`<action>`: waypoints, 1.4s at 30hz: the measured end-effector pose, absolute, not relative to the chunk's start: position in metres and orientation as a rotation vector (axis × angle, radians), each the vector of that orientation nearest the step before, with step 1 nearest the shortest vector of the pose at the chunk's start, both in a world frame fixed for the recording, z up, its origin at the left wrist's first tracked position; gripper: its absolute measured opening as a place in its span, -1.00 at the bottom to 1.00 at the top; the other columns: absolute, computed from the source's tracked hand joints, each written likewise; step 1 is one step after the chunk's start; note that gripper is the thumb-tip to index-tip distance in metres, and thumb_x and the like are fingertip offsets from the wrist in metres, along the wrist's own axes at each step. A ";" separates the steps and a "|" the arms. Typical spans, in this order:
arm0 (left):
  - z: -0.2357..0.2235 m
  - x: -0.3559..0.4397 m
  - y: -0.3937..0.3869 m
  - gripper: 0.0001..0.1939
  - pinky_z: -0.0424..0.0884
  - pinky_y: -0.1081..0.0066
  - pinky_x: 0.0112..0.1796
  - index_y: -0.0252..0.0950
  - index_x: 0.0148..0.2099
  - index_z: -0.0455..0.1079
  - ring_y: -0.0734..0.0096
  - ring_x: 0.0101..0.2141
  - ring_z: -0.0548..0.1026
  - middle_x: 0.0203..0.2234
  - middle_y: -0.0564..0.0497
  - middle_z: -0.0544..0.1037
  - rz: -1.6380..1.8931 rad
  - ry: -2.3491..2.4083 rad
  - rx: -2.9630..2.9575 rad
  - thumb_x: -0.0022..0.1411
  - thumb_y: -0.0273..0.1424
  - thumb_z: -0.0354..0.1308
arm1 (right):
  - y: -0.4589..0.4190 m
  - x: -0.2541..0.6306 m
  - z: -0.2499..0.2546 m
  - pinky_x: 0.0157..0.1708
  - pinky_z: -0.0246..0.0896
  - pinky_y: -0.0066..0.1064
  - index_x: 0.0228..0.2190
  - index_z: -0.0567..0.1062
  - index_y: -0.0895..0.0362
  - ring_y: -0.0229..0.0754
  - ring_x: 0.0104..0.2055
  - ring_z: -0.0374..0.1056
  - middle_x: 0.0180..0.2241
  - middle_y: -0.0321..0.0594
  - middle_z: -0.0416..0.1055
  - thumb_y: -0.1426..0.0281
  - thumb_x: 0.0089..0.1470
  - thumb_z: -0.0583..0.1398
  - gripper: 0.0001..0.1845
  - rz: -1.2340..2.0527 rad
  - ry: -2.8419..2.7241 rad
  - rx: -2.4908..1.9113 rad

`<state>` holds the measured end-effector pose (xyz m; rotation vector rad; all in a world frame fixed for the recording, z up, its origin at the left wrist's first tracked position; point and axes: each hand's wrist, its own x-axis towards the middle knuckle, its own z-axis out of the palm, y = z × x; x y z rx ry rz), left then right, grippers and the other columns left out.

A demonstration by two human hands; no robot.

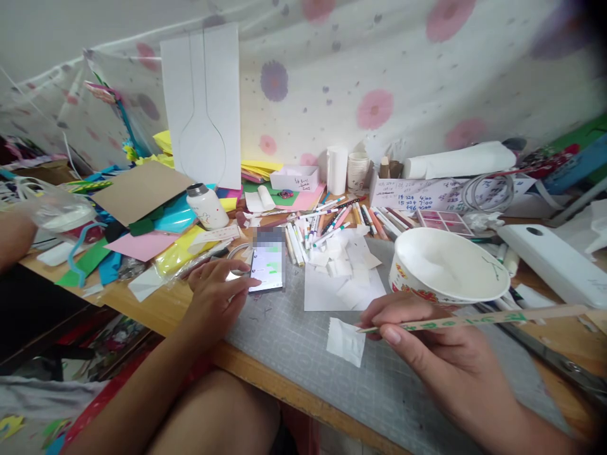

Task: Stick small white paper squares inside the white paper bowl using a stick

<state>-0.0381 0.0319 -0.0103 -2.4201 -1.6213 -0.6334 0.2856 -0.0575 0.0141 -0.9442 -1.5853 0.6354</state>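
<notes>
I saw the phone (268, 265) lying on the mat (284, 344), left of the paper scraps (342, 260). Markers (327, 222) lay behind those scraps, the bowl (401, 277) stood to their right, and the bottle (208, 210) stood behind the phone, further left.

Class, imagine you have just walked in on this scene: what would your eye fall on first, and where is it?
Probably the tall white sheet with a flask-like outline, upright at the back left against the flowered curtain. Next, the big white tub on the right, beyond the right hand, which grips a thin stick. Near the middle, the left hand is at a lit phone.
</notes>
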 end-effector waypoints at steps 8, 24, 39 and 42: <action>-0.017 -0.044 0.033 -0.57 0.21 -0.15 0.06 0.00 -0.23 0.70 -0.03 0.01 0.50 -0.11 -0.07 0.65 -0.569 -1.483 -2.438 0.35 -0.47 0.00 | -0.057 0.287 0.013 -0.18 0.49 -0.67 -0.38 0.63 -0.01 -0.35 -0.28 0.61 -0.37 -0.36 0.66 0.40 0.27 0.28 -0.83 0.643 -1.586 -0.940; -0.019 -0.031 0.041 -0.63 0.22 -0.30 0.08 -0.09 -0.04 0.66 -0.15 0.06 0.47 -0.02 -0.17 0.59 -0.527 -1.550 -2.445 0.30 -0.46 0.06 | -0.055 0.288 0.014 -0.16 0.47 -0.73 -0.37 0.62 -0.01 -0.40 -0.29 0.62 -0.37 -0.40 0.65 0.42 0.27 0.27 -0.83 0.597 -1.640 -0.936; -0.019 -0.047 0.046 -0.62 0.25 -0.24 0.05 -0.18 -0.07 0.67 -0.15 0.04 0.49 -0.02 -0.21 0.59 -0.544 -1.755 -2.254 0.34 -0.37 -0.01 | -0.055 0.288 0.014 -0.17 0.48 -0.72 -0.37 0.62 -0.02 -0.39 -0.29 0.62 -0.36 -0.39 0.66 0.42 0.27 0.26 -0.82 0.582 -1.652 -0.955; -0.021 -0.045 0.047 -0.61 0.23 -0.27 0.05 -0.17 -0.07 0.67 -0.19 0.05 0.48 -0.02 -0.21 0.59 -0.519 -1.786 -2.255 0.31 -0.37 0.01 | -0.055 0.288 0.014 -0.16 0.48 -0.71 -0.36 0.62 -0.02 -0.39 -0.29 0.62 -0.36 -0.40 0.66 0.44 0.26 0.27 -0.83 0.595 -1.637 -0.946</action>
